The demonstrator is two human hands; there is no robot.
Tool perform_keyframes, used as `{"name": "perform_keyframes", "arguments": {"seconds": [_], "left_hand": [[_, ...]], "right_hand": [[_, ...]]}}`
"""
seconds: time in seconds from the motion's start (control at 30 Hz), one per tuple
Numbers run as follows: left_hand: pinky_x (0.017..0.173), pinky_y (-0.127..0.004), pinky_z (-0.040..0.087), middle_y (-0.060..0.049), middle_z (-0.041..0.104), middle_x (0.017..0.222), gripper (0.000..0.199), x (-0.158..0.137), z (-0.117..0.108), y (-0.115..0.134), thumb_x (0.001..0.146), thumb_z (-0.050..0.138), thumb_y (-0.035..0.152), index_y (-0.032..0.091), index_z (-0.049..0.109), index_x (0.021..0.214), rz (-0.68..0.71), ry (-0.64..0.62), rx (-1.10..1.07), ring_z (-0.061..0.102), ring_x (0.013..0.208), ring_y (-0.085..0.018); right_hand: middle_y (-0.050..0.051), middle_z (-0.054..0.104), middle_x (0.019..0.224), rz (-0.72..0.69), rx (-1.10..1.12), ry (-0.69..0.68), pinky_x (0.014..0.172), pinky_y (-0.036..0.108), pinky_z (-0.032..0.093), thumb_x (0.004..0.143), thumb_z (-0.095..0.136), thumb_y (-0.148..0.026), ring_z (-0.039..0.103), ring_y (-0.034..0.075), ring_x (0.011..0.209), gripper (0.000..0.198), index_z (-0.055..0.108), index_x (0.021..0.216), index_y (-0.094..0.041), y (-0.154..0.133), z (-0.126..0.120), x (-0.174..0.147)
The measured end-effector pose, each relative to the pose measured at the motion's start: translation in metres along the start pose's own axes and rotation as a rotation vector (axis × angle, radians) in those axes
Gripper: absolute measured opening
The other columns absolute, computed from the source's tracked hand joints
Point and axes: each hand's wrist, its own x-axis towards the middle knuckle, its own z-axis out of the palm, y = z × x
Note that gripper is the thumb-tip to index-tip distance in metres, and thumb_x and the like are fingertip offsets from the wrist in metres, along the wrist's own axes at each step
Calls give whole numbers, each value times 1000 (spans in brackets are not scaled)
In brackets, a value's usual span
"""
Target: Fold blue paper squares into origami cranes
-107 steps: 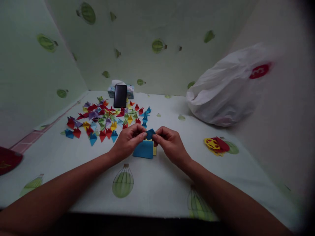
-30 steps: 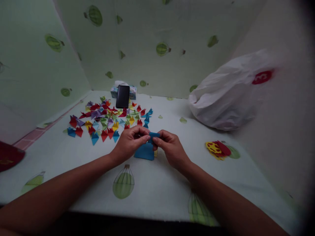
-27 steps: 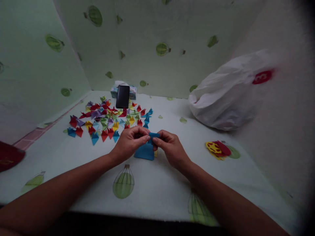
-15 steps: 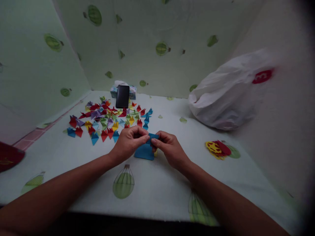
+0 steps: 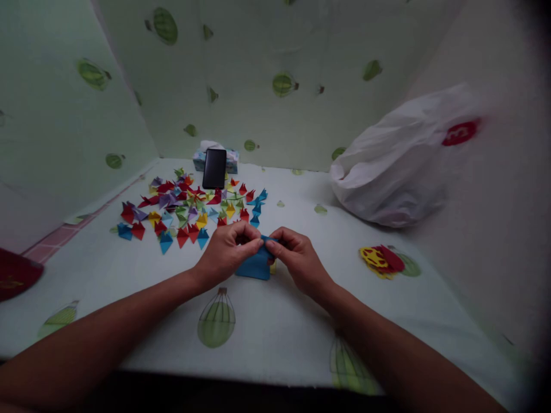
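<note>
A small piece of blue paper is pinched between my two hands, mostly covered by the fingers. My left hand grips its left side with thumb and forefinger, and my right hand grips the right side the same way. Below them on the table lies a blue square of paper, with a bit of yellow paper showing at its right edge. To the left spread several folded paper figures in red, blue, yellow, green and purple.
A dark phone leans on a tissue box at the back. At the right a white plastic bag stands behind yellow and red cut-out pieces. A red object sits at the left edge. The tablecloth has balloon prints.
My fingertips have drawn closer together on the blue paper, so less of it shows. Both hands stay in nearly the same place; nothing else has moved.
</note>
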Motion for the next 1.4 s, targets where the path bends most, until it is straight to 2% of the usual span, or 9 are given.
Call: {"name": "perform_keyframes", "arguments": {"seconds": [0.27,0.53,0.7,0.83,0.97,1.07,1.27,1.4], "left_hand": [[67,-29,47,-3,64,76,16,1,0,-4,80,67,30,16,61,74,15,-16,17,59,73,-15],[68,-25,48,1,58,80,20,3,0,-1,78,73,25,17,56,85,13,-51,-138,57,73,-12],[73,-24,49,1,60,83,23,2,1,-4,79,73,22,18,54,92,-8,-74,-245,60,79,-12],[71,-26,50,1,64,79,25,3,1,-4,82,71,28,17,58,101,-87,-113,-290,62,73,-12],[67,-27,48,-2,66,74,24,4,0,-3,83,69,37,14,66,87,-209,-202,-206,61,68,-13],[63,-25,45,-1,65,69,25,4,1,-2,80,71,38,14,67,76,-254,-224,-178,58,64,-11],[54,-22,39,3,60,61,27,4,3,2,69,79,35,14,61,68,-313,-202,-278,51,53,-8],[57,-23,40,2,61,64,24,3,3,-1,72,76,34,15,62,72,-312,-204,-311,53,57,-9]], "right_hand": [[-2,59,64,-13,-65,-8,60,25,42,83,72,-42,54,12,61,27,62,75,-18,0,0,0],[-1,60,68,-55,-142,-26,61,25,42,85,68,-42,54,12,64,26,63,78,-17,0,-1,0],[-1,58,66,-51,-202,-15,59,26,40,85,66,-40,51,12,62,25,62,76,-17,-4,-2,1],[-1,57,64,-51,-240,28,58,26,40,84,66,-38,50,12,60,24,60,73,-17,-8,-1,0],[-2,56,63,-73,-251,78,56,26,41,84,65,-37,52,12,59,25,58,71,-18,-10,-2,0],[-2,56,62,-64,-227,89,56,26,43,84,67,-37,53,12,58,25,57,70,-18,-9,-3,1],[-3,57,61,-53,-103,132,56,25,44,83,70,-37,55,11,57,26,58,69,-18,-7,1,-1],[-3,59,60,-26,-28,121,56,25,44,81,72,-39,56,11,56,28,58,69,-18,-4,1,0]]}}
